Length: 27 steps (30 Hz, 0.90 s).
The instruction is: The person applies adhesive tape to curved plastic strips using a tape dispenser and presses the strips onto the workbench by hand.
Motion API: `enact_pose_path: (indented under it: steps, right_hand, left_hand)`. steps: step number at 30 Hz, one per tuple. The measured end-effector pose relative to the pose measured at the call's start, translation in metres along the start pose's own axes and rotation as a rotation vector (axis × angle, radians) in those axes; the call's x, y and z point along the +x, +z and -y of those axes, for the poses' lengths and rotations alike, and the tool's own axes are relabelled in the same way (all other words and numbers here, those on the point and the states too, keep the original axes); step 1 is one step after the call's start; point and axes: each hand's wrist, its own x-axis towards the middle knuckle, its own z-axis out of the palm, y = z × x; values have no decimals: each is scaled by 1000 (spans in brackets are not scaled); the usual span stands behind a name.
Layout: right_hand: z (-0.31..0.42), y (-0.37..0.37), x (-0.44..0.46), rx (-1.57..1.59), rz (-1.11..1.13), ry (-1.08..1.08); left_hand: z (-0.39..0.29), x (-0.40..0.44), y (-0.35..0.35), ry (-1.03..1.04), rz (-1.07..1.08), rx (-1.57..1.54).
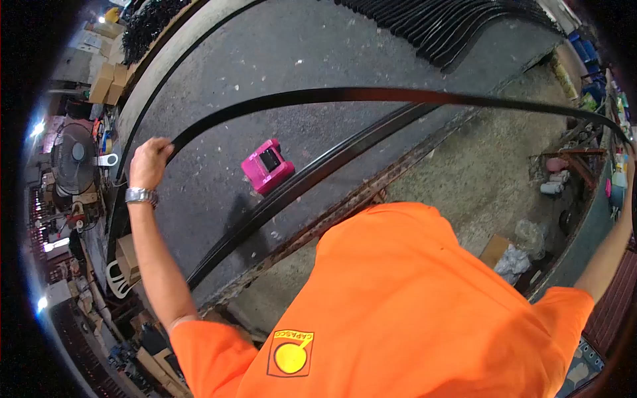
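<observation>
My left hand (pixel 150 163), with a metal watch on the wrist, is closed around one end of a long, flat black strip (pixel 318 95). The strip bows in a wide arc above the work surface and runs to the far right. There my right hand (pixel 630 163) is at its other end, partly cut off by the dark image edge; its fingers barely show. Below the arc, a pink plastic device (pixel 267 166) with a black insert sits on the dark tabletop (pixel 219 73). Beside it, more long black strips (pixel 312 174) lie along the table's near edge.
Several black strips (pixel 451 33) lie in a row at the back. A standing fan (pixel 76 156) and cardboard boxes (pixel 106 83) are at left. Concrete floor (pixel 484 159) shows at right, with plastic bags (pixel 514 262) and a metal rack (pixel 584 159).
</observation>
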Motion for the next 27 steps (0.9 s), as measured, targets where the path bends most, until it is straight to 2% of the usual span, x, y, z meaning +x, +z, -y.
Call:
enact_pose_path:
  steps: [2, 3, 4, 5, 9, 11, 15, 23, 27]
  right_hand:
    - [43, 56, 22, 333, -36, -157]
    - [103, -22, -6, 255, 128, -20]
    - [120, 0, 7, 382, 84, -133]
    - [161, -55, -11, 362, 145, -164]
    - [241, -84, -9, 471, 85, -329]
    - [278, -134, -29, 485, 92, -345]
    - [324, -173, -44, 438, 78, -442]
    - [381, -262, -98, 430, 139, -410]
    - [403, -263, -126, 442, -16, -427]
  left_hand:
    - [25, -13, -16, -97, 117, 57]
    - [35, -22, -22, -148, 151, 41]
    - [45, -29, -27, -172, 179, 59]
    - [55, -36, -31, -195, 209, 78]
    - [80, -74, -50, -281, 274, 134]
    - [95, -93, -57, -310, 276, 152]
    - [156, -130, -52, -281, 236, 134]
    - [226, -193, -52, -389, 211, 114]
    - [244, -235, -34, -236, -89, 370]
